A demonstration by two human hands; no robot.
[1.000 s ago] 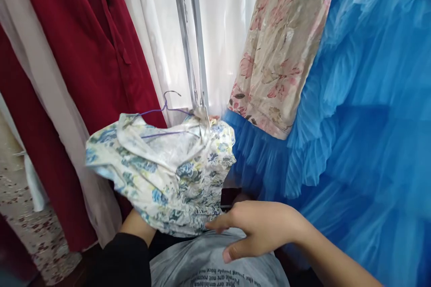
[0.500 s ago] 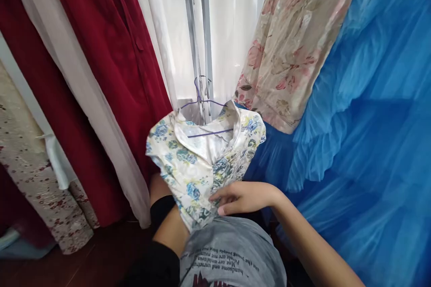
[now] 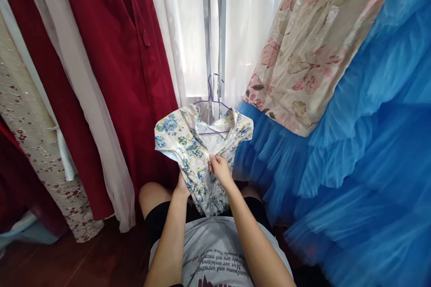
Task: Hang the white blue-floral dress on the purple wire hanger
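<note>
- Over the lap, mid-view: top (image 3: 191, 143), white with blue flowers and yellow-green bits. Lies tilted, neck end away from the body, lower end near the gray shirt (image 3: 208, 231).
- Inside top: hanger (image 3: 211, 98), purple. Shows its lower bar through the neck opening, its shoulders just past the collar, its hook pointing away.
- Behind the hook: gray posts (image 3: 222, 18), in front of white curtain (image 3: 252, 22). Cannot tell hook touching or apart.
- At the bottom of the V-neck: right hand (image 3: 220, 170). Pinches cloth of top between thumb and curled fingers, narrow grip.
- At the left side edge of top, below the sleeve: left hand (image 3: 182, 186). Touches cloth, goes partly behind it. Cannot tell grip or plain support, with fingers mostly hidden.
- On both sides of top: bare knees, black shorts (image 3: 158, 213).
- To the left: red gown (image 3: 134, 98), hanging close; farther out, pale sheer cloth (image 3: 97, 121) and beige dress (image 3: 37, 143) with red flecks.
- To the right: pink-flowered dress (image 3: 313, 54), overlapping blue tulle (image 3: 387, 152).
- At bottom left: dark floor (image 3: 90, 260), reddish-brown.
</note>
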